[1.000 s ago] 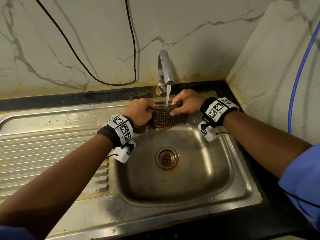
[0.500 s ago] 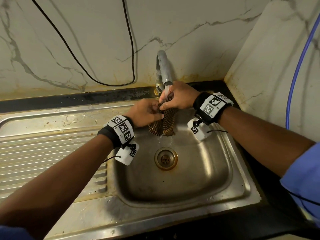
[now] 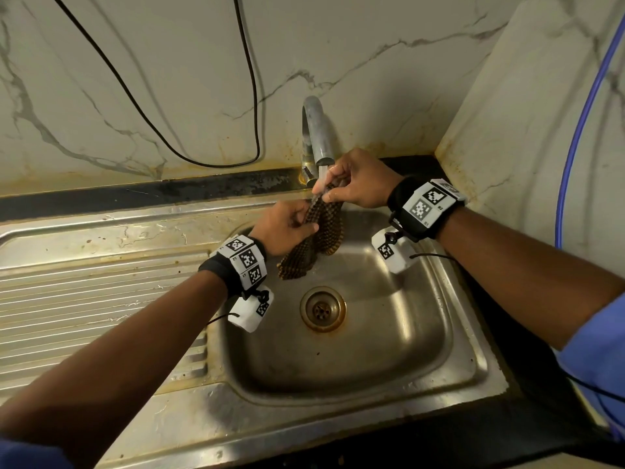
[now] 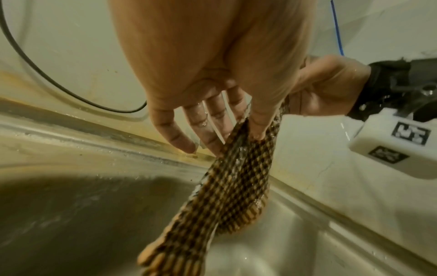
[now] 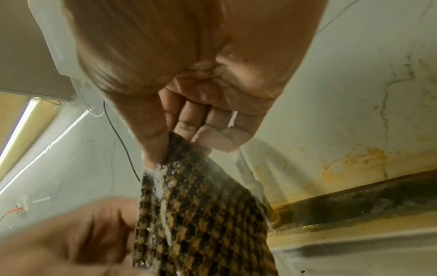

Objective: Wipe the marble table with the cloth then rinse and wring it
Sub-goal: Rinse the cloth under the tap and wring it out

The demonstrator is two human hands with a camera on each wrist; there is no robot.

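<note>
A brown checked cloth (image 3: 313, 245) hangs bunched over the steel sink basin (image 3: 389, 319), right under the running tap (image 3: 319, 137). My right hand (image 3: 351, 184) pinches the cloth's top end just below the spout, with water running over it. My left hand (image 3: 287, 228) pinches the cloth lower down from the left. In the left wrist view the cloth (image 4: 227, 196) dangles from my thumb and fingertips (image 4: 212, 134). In the right wrist view the wet cloth (image 5: 203, 205) is pinched between thumb and fingers (image 5: 189, 128).
The drain (image 3: 322, 309) lies below the cloth. A ribbed draining board (image 3: 84, 299) runs to the left. A black cable (image 3: 203, 160) loops on the marble wall behind; a blue hose (image 3: 575, 140) hangs on the right wall. A dark counter edge (image 3: 439, 434) borders the front.
The cloth went from stretched flat between both hands to bunched and hanging. My right hand rose to the spout; my left hand shifted right, closer under it.
</note>
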